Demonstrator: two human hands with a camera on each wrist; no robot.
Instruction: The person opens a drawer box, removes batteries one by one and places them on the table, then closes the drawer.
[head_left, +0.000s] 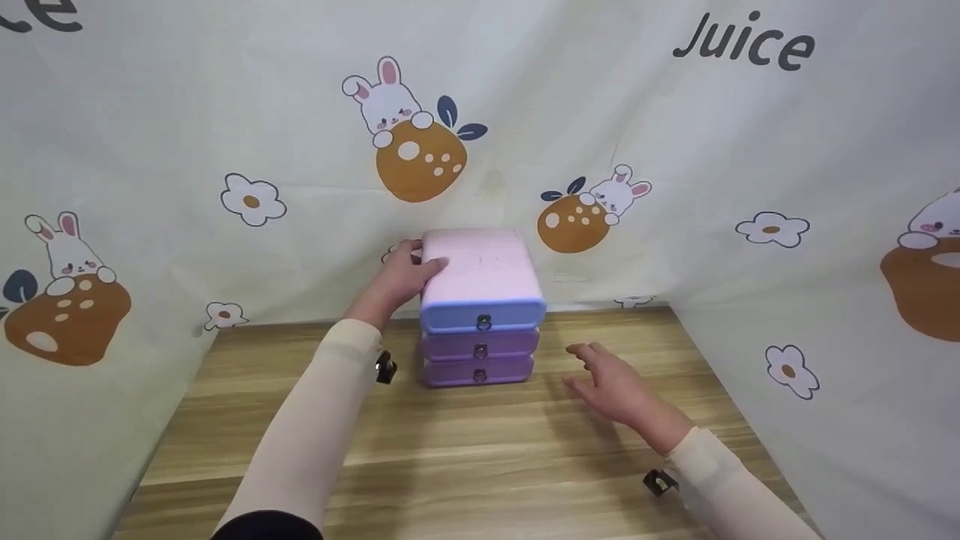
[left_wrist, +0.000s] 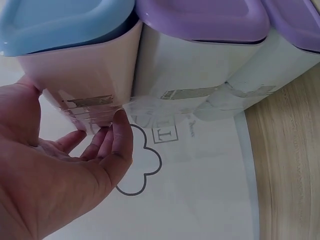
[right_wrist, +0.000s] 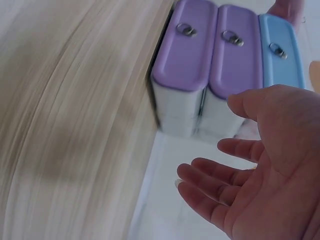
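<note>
A stack of small drawers (head_left: pixel 480 352) stands against the back sheet. Its top unit (head_left: pixel 480 262) is pink with a blue front (head_left: pixel 457 319); the two below have purple fronts. Each front carries a small ring pull (right_wrist: pixel 277 50). My left hand (head_left: pixel 397 277) holds the top unit at its left side, thumb on the upper face and fingers (left_wrist: pixel 122 135) bent against the side wall. To the right of the stack my right hand (head_left: pixel 611 382) hovers apart from it, palm toward the drawers, fingers spread and loosely bent, with nothing in it.
The stack sits on a wood-grain tabletop (head_left: pixel 480 465). A pale sheet (head_left: pixel 300 112) printed with rabbits, fruit and flowers hangs behind and along both sides. Clear tape (left_wrist: pixel 160 107) runs across the units' side walls. Dark clips (head_left: pixel 660 482) sit at both wrists.
</note>
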